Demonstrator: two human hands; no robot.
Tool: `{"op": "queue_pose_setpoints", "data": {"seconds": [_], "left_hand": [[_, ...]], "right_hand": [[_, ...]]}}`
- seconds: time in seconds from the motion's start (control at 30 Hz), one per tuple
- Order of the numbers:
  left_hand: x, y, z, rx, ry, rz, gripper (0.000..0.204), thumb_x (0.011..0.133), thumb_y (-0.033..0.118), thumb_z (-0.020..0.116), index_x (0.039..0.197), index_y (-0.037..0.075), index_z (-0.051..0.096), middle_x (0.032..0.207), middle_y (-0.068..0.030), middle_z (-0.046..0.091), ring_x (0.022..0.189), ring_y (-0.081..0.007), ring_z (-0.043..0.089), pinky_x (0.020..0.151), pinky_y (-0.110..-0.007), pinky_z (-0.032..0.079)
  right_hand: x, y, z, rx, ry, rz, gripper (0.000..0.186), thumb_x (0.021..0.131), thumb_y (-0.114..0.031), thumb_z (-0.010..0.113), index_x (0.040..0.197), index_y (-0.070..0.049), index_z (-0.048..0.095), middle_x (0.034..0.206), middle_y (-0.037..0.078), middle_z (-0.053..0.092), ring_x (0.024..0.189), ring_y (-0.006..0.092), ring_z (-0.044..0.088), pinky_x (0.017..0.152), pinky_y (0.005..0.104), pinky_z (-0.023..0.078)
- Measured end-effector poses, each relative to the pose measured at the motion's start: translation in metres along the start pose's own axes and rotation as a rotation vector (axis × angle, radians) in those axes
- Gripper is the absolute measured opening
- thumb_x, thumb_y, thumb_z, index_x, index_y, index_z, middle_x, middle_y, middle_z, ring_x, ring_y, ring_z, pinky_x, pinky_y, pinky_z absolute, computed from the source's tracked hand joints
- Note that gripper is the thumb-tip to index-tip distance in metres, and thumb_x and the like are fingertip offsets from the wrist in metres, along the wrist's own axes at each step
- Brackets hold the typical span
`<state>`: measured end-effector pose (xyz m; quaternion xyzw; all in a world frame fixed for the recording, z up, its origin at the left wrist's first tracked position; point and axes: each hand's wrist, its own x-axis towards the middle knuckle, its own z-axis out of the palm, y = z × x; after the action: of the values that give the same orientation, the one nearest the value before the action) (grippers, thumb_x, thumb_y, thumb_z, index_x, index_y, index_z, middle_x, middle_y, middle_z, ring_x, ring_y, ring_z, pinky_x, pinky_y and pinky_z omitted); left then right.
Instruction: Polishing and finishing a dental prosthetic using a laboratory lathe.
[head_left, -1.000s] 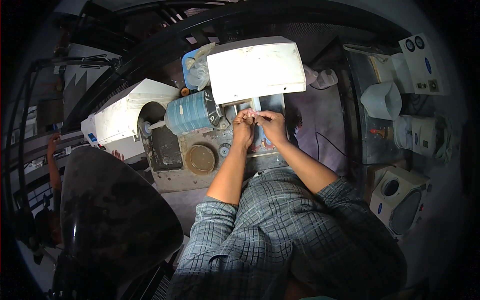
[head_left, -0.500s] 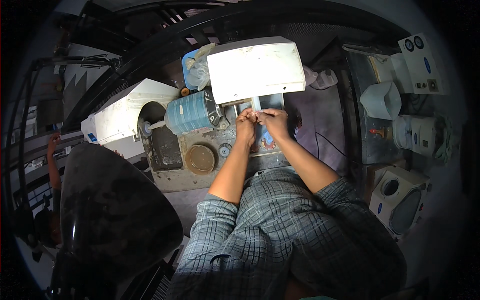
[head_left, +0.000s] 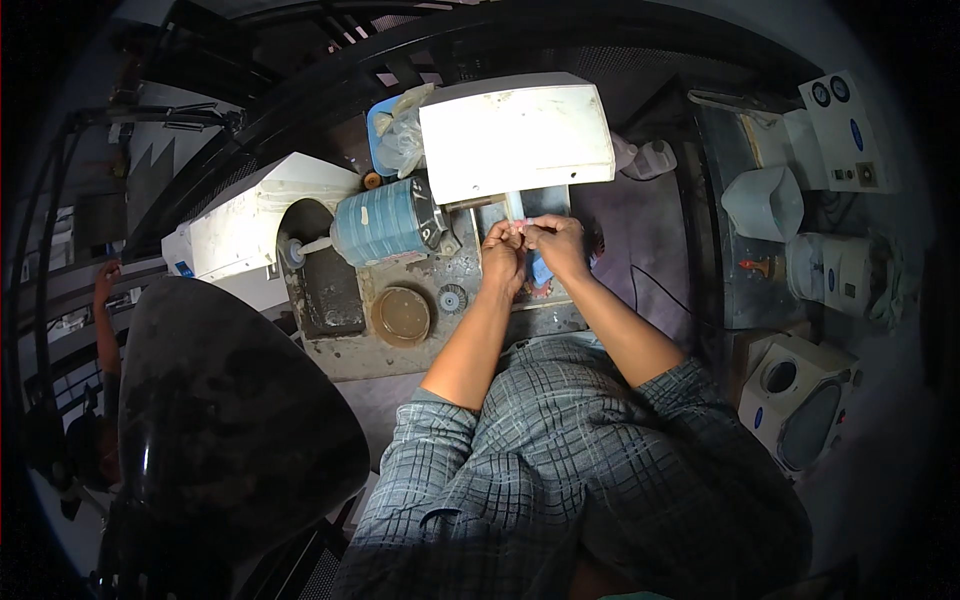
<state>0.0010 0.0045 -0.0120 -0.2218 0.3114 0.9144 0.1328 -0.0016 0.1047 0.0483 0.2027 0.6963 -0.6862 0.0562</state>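
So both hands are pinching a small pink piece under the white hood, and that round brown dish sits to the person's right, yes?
Not quite. The head view shows the round brown dish to the person's left. Both hands, left and right, do pinch the small pink piece under the white hood.

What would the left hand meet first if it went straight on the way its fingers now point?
Probably the small pink piece pinched at its fingertips, then the white boxy machine housing just beyond; depth is unclear from this overhead view.

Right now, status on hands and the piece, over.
Left hand and right hand pinch a small pink piece together. Held just under the white hood. Nothing between hands and hood.
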Motion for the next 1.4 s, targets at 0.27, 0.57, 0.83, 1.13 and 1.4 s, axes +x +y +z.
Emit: {"op": "queue_pose_setpoints", "data": {"seconds": [0.27, 0.57, 0.83, 1.13, 1.4], "left_hand": [[-0.005, 0.004, 0.005, -0.016, -0.01, 0.034, 0.009, 0.086, -0.002, 0.052, 0.088, 0.003, 0.059, 0.081, -0.0044, 0.059, 0.072, -0.0146, 0.056, 0.064, -0.027, 0.049], [0.007, 0.015, 0.001, 0.281, 0.064, 0.097, 0.009, 0.088, -0.002, 0.05, 0.089, -0.003, 0.058, 0.08, -0.0067, 0.061, 0.068, -0.0116, 0.054, 0.063, -0.024, 0.046], [0.008, 0.021, 0.005, 0.359, 0.065, 0.151, 0.009, 0.088, 0.001, 0.051, 0.087, -0.002, 0.06, 0.075, -0.005, 0.061, 0.064, -0.0103, 0.054, 0.06, -0.022, 0.044], [0.008, 0.038, 0.005, 0.755, 0.011, 0.262, 0.015, 0.091, 0.006, 0.049, 0.082, -0.001, 0.059, 0.071, -0.0014, 0.059, 0.062, -0.0072, 0.05, 0.059, -0.022, 0.042], [0.002, 0.047, 0.013, 0.969, -0.004, 0.343, 0.017, 0.091, 0.007, 0.048, 0.08, -0.001, 0.058, 0.069, -0.0009, 0.056, 0.063, -0.0073, 0.045, 0.059, -0.024, 0.039]], "right_hand": [[-0.002, 0.002, 0.002, -0.026, -0.019, -0.095, 0.009, 0.075, 0.002, 0.06, 0.081, 0.006, 0.066, 0.064, 0.005, 0.062, 0.056, 0.0076, 0.055, 0.052, 0.0211, 0.044], [0.018, 0.016, 0.004, 0.316, -0.017, 0.206, 0.008, 0.074, 0.001, 0.062, 0.081, 0.006, 0.064, 0.069, 0.01, 0.064, 0.057, 0.0136, 0.06, 0.054, 0.0234, 0.05], [0.028, 0.021, 0.003, 0.308, -0.066, 0.283, 0.012, 0.073, 0.0, 0.065, 0.082, 0.006, 0.061, 0.072, 0.012, 0.063, 0.061, 0.0151, 0.062, 0.057, 0.0254, 0.054], [0.011, 0.032, 0.018, 0.566, 0.003, 0.38, 0.012, 0.072, -0.003, 0.07, 0.08, -0.001, 0.062, 0.072, 0.005, 0.059, 0.064, 0.0115, 0.056, 0.059, 0.0275, 0.052], [0.005, 0.03, 0.022, 0.717, -0.022, 0.434, 0.012, 0.072, -0.005, 0.071, 0.081, -0.005, 0.063, 0.074, 0.001, 0.06, 0.065, 0.0095, 0.053, 0.064, 0.0267, 0.048]]}}
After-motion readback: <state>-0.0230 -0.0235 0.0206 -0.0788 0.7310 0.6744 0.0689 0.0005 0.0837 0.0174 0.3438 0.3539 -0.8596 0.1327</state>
